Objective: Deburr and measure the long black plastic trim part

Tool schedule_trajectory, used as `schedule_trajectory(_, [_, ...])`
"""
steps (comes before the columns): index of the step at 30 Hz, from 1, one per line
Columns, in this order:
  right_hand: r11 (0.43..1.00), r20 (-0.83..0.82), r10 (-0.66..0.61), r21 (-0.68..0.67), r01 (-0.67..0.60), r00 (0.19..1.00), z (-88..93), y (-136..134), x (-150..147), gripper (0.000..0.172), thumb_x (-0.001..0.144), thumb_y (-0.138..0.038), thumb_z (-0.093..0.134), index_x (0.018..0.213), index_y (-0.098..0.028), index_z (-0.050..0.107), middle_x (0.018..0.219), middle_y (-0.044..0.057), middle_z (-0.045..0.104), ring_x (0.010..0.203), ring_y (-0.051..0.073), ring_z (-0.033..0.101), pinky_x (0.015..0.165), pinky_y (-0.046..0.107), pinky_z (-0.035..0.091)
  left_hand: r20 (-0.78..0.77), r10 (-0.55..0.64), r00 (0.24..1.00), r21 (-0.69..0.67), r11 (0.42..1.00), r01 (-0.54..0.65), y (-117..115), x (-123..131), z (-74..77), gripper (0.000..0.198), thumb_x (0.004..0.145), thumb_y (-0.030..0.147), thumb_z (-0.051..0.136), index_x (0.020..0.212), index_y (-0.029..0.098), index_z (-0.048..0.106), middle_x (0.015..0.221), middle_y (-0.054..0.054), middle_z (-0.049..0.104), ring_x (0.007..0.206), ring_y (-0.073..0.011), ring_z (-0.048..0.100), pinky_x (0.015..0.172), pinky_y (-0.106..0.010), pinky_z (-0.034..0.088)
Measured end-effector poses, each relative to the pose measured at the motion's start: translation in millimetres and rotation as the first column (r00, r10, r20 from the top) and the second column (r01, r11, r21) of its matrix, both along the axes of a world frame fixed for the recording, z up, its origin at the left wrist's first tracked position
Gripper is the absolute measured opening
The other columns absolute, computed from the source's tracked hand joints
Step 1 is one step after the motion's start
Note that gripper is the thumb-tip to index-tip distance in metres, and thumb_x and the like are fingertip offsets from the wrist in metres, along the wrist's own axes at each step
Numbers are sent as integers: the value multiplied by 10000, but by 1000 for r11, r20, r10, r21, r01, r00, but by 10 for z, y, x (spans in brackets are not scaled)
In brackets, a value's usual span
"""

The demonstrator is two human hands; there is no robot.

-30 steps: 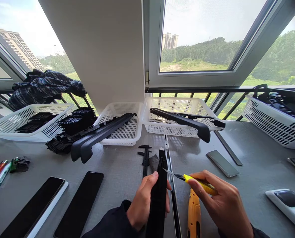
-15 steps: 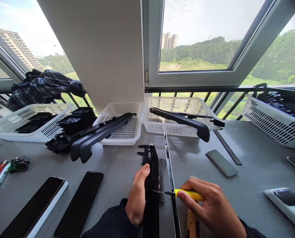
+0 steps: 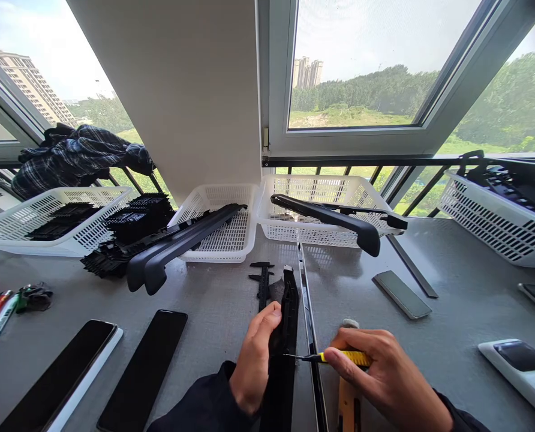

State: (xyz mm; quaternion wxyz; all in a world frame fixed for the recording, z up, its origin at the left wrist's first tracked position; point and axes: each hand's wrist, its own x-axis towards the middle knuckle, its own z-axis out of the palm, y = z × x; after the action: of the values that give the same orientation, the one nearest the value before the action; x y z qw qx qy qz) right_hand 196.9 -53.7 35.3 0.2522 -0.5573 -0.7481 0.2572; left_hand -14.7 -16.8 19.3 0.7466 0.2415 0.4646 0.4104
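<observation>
- One gray table fills the scene beneath the windows, carrying parts, phones and tools.
- Four white plastic baskets line its far side; the leftmost and rightmost hold black parts.
- Long black bars with bent ends rest across the two middle baskets.
- A narrow metal rail runs lengthwise along the table, just to the right of the held work.
- A long black part is at the table's near side, in the person's left hand, pointing away toward the baskets.
- The left hand wraps around that part, thumb uppermost near its far end.
- The right hand pinches a yellow-handled knife between thumb and fingers.
- Two dark-faced phones lie to the left of the hands.
- An orange tool lies partly hidden beneath the right hand.
- A black caliper lies just beyond the left hand.
- The knife's thin blade reaches over the black part's face; whether it cuts in cannot be told.
</observation>
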Motion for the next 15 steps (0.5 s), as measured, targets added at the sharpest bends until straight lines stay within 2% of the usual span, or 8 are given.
schedule_trajectory(3, [1000, 8, -14, 5, 14, 1000, -2, 8, -5, 632, 1053, -661, 439, 639, -229, 643, 564, -5, 621, 518, 151, 583, 541, 285, 400, 2, 15, 1000, 9, 1000, -15, -6, 5, -30, 403, 817, 542, 810, 942, 210, 618, 704, 29, 602, 581, -150, 539, 544, -271, 418])
schedule_trajectory(7, [996, -50, -85, 33, 87, 995, -11, 7, -39, 584, 1038, -647, 500, 689, -233, 720, 613, 12, 699, 557, 161, 649, 568, 270, 453, 10, 40, 999, -1, 999, -40, 29, 3, -17, 426, 813, 559, 808, 954, 208, 613, 722, 27, 615, 550, -134, 519, 519, -264, 407])
schedule_trajectory(12, [961, -129, -208, 157, 227, 970, 18, 6, -22, 514, 1022, -613, 565, 726, -238, 757, 620, 7, 708, 538, 154, 652, 559, 258, 469, 14, 58, 998, 6, 998, -58, 95, -4, 66, 444, 806, 582, 789, 949, 203, 606, 711, 31, 604, 553, -126, 530, 492, -238, 394])
schedule_trajectory(15, [967, -147, -173, 164, 197, 974, 52, 3, 3, 496, 1023, -587, 570, 736, -232, 765, 639, 21, 719, 546, 160, 656, 546, 260, 473, 12, 56, 998, -3, 998, -56, 108, -4, 112, 429, 809, 570, 780, 944, 200, 609, 704, 31, 604, 540, -121, 529, 484, -234, 396])
